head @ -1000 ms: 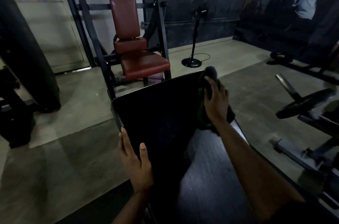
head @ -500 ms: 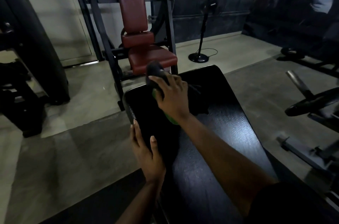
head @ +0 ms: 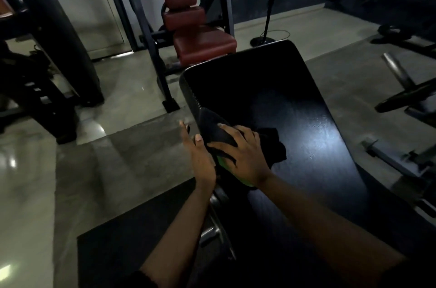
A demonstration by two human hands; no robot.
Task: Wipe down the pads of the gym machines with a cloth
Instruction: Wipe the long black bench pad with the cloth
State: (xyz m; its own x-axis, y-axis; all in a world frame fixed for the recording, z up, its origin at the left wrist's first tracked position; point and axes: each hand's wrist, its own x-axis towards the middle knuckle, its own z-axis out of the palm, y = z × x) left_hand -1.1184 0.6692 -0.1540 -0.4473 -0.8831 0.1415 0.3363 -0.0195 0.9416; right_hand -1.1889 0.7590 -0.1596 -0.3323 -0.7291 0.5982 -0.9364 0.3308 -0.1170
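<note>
Your right hand (head: 243, 158) presses the cloth (head: 236, 143) on the black pad (head: 295, 103)'s near-left edge, left hand (head: 200, 158) open alongside; red seat (head: 203, 45) looks unwiped.

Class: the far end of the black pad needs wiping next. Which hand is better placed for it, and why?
Right. The right hand already presses the cloth on the black pad; the left hand sits open at the pad's left edge, holding nothing.
</note>
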